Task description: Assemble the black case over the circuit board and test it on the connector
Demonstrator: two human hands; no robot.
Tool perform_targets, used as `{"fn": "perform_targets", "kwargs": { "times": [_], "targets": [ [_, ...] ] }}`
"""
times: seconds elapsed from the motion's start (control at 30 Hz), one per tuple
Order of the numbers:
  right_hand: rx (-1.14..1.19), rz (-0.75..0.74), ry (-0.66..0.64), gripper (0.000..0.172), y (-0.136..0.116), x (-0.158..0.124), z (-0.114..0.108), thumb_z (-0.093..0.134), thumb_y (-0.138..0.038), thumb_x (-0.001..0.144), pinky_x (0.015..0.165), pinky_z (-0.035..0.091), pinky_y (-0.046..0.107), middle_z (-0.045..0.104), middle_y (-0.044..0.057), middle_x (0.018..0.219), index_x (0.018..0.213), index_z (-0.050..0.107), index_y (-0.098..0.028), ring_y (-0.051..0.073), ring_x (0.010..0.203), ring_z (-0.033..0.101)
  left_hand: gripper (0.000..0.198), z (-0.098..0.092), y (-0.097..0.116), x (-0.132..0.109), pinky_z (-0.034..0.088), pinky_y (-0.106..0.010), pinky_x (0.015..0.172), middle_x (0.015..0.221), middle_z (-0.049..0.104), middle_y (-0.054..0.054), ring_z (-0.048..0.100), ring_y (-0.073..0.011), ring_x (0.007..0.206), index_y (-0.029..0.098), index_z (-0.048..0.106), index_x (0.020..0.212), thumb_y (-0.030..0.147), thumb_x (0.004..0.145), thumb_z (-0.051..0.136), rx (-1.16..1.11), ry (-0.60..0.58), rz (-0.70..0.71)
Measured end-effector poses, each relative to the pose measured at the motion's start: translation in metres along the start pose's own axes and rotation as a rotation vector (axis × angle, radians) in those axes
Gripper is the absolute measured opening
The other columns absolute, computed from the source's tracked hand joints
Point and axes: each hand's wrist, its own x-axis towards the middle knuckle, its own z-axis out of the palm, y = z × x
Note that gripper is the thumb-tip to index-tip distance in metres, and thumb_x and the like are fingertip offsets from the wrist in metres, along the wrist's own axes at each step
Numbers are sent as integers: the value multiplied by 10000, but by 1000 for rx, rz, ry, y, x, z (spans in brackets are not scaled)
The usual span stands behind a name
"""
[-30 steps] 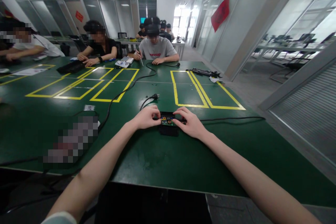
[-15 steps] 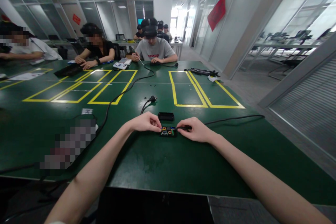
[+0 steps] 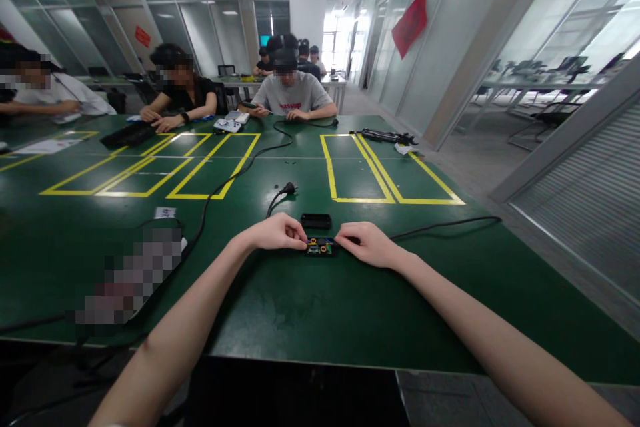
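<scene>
I view the circuit board (image 3: 317, 250) remotely: green, bearing two orange ring-shaped coils (image 3: 323, 249). It sits in a shallow black case half (image 3: 335, 252), just on the near side of the black cover (image 3: 316, 221), which lies hollow side up. The board is between the fingertips of the left hand (image 3: 281, 232) and right hand (image 3: 368, 245); thumb and fingers nearly meet at each end, but I cannot tell whether they pinch anything.
</scene>
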Motion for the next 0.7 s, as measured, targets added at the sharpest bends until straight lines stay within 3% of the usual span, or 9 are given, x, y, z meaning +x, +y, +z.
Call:
{"fn": "perform_targets", "kwargs": {
  "times": [0.2,0.7],
  "targets": [
    [0,2,-12,329,-2,-1,-3,522,-325,999,604,387,264,644,36,716,736,671,-197,145,611,567,200,-3,-5,0,436,-222,619,664,696,-6,578,-118,618,137,789,809,311,710,782,-36,13,25],
    [-53,57,-71,312,-5,3,-3,566,-282,968,595,333,255,601,16,669,676,618,-184,131,590,510,125,7,-8,5,373,-211,578,627,616,21,513,-109,605,141,709,728,265,715,717,-11,44,0]
  ]
}}
